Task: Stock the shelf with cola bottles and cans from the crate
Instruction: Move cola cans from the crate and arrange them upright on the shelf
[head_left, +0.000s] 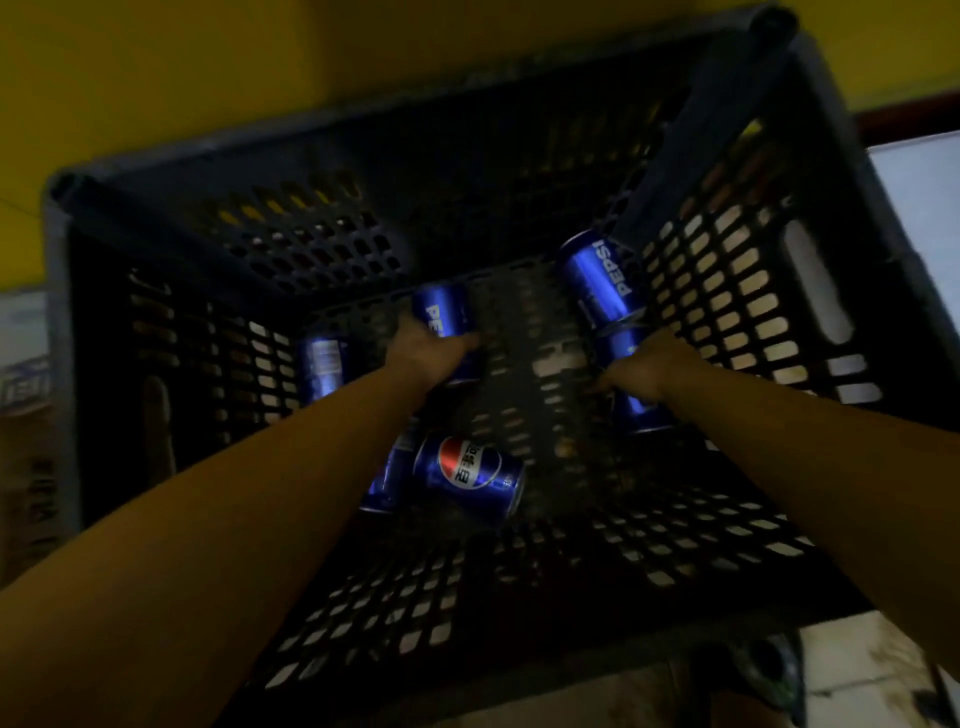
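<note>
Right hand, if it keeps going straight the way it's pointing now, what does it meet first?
The right hand already grips a blue can. Straight ahead, the next thing is probably the can lying by the far corner, though depth is unclear.

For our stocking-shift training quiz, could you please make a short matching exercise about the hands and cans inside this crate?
Column one:
1. left hand
2. right hand
3. logo can
4. PEPSI can

Column two:
A. lies loose near the left forearm
B. grips the can in the crate's middle
C. lies in the far right corner
D. grips a can by the right wall

Pairs: 1-B, 2-D, 3-A, 4-C
</note>
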